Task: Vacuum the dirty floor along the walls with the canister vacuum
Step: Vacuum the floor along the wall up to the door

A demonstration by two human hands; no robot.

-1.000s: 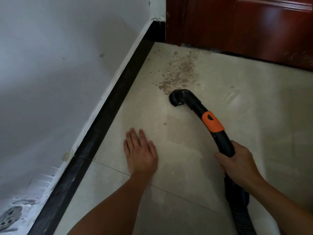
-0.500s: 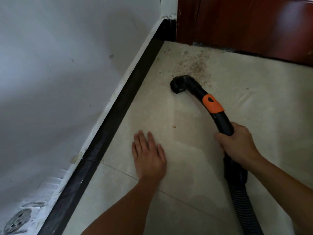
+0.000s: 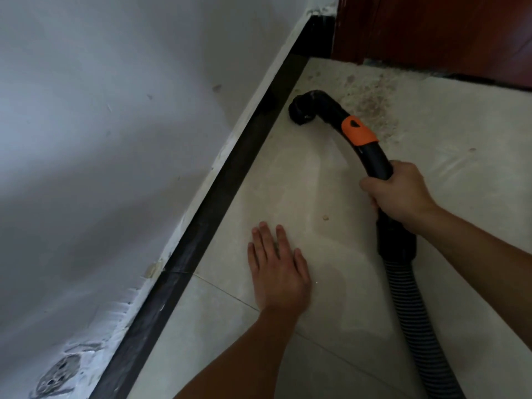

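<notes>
Two hands: right hand (image 3: pixel 403 191) grips hose (image 3: pixel 374 159), nozzle (image 3: pixel 302 110) ahead-left by baseboard (image 3: pixel 218 191); left hand (image 3: pixel 277 272) flat open on floor (image 3: pixel 288 182); dirt (image 3: pixel 371 102) right of nozzle.

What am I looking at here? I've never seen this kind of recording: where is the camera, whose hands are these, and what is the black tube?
The camera sits on a person's head, looking down at their own hands. The right hand grips a black vacuum nozzle handle with an orange collar, joined to a ribbed hose. The left hand lies flat on the tiled floor. The nozzle mouth rests near the black baseboard. Brownish dirt lies by the wooden door.
</notes>
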